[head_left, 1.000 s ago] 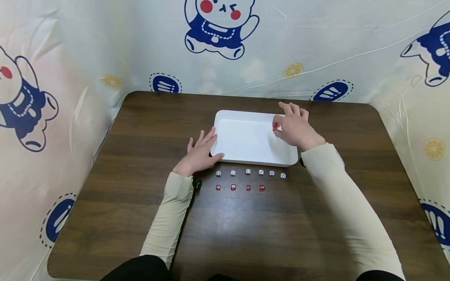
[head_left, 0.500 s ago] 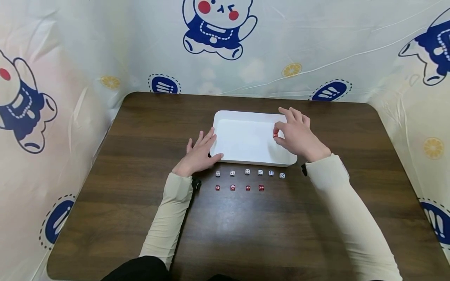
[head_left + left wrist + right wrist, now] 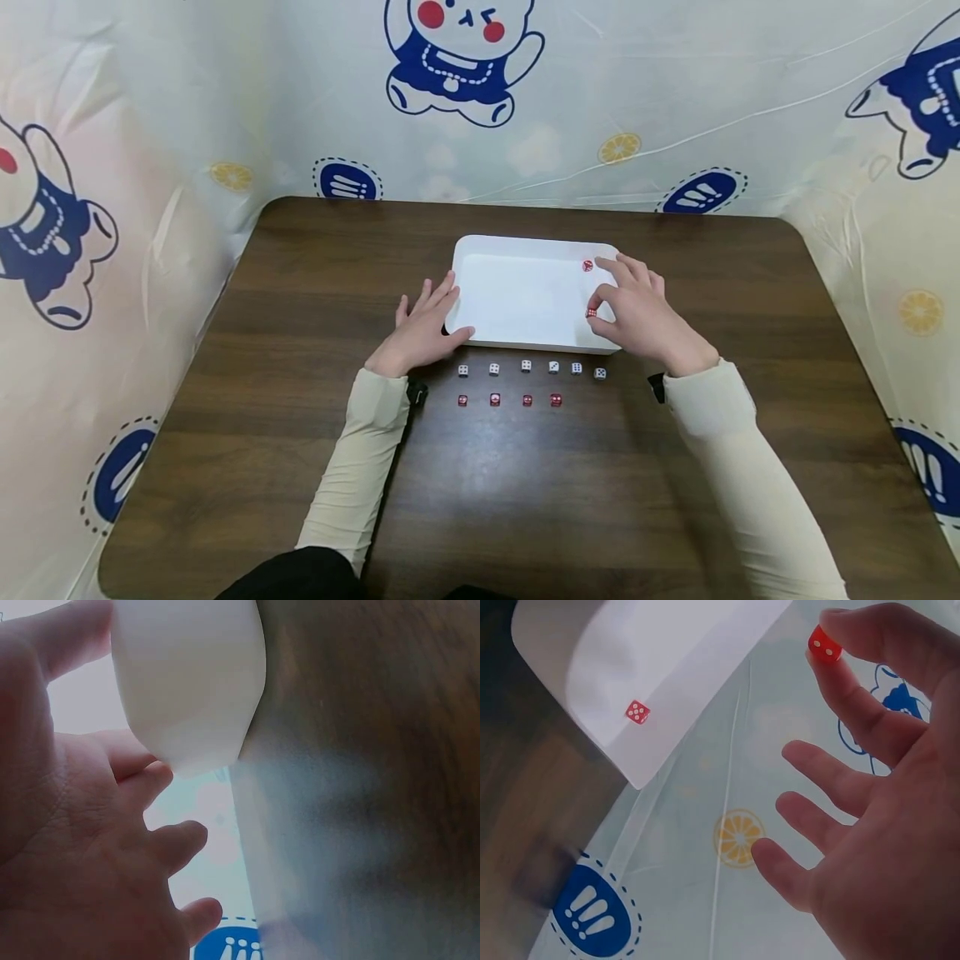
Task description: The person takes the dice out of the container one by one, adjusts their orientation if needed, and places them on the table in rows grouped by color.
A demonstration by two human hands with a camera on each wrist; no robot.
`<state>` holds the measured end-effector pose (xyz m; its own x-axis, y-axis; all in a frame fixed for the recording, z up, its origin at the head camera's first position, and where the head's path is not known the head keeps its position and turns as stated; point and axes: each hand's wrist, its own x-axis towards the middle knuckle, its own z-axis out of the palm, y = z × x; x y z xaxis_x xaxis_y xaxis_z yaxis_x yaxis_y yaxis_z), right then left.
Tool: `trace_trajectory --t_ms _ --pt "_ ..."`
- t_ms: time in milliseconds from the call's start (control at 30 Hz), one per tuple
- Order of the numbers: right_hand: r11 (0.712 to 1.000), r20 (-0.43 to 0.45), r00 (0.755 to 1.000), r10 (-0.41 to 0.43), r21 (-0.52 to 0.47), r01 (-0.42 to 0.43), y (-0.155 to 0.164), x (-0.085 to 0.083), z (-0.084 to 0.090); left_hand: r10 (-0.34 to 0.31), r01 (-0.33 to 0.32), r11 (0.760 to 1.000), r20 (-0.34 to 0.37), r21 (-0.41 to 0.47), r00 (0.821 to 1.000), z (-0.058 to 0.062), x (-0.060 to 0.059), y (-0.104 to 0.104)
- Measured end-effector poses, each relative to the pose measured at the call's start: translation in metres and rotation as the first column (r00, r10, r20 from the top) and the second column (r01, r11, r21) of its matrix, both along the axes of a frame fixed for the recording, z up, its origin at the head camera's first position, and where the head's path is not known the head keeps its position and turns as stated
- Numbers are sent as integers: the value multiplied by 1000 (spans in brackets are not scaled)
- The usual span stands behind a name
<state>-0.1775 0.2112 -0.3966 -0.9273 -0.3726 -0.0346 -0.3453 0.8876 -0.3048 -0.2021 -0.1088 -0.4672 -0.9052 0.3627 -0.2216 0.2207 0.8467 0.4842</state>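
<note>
A white tray (image 3: 487, 250) sits mid-table, and one red die (image 3: 588, 266) lies in its far right corner, seen also in the right wrist view as a red die (image 3: 637, 712). My right hand (image 3: 637, 312) hovers over the tray's right side and pinches a second red die (image 3: 591, 313) between thumb and forefinger; the pinched die (image 3: 824, 645) shows clearly in the right wrist view. My left hand (image 3: 422, 327) lies flat on the table with its fingers (image 3: 161, 776) against the tray's (image 3: 187, 682) left wall.
In front of the tray lie a row of several white dice (image 3: 526, 367) and, nearer me, a row of several red dice (image 3: 510, 400). Printed plastic sheeting (image 3: 675, 108) walls the brown table (image 3: 525, 500) at the back and on both sides.
My right hand, with the pinched die, has drawn back from the tray's far right corner toward its near edge. A second red die now shows uncovered in that corner. My left hand stayed still.
</note>
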Motion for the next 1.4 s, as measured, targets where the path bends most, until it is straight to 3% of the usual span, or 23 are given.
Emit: trace_trajectory --t_ms 767,1400 --pt "999 19 999 42 -30 -41 1 35 -13 2 -2 1000 -1 6 1000 -1 1 0" --pt "995 38 998 51 -91 -47 1 60 -41 3 -3 1000 4 3 1000 -1 0 0"
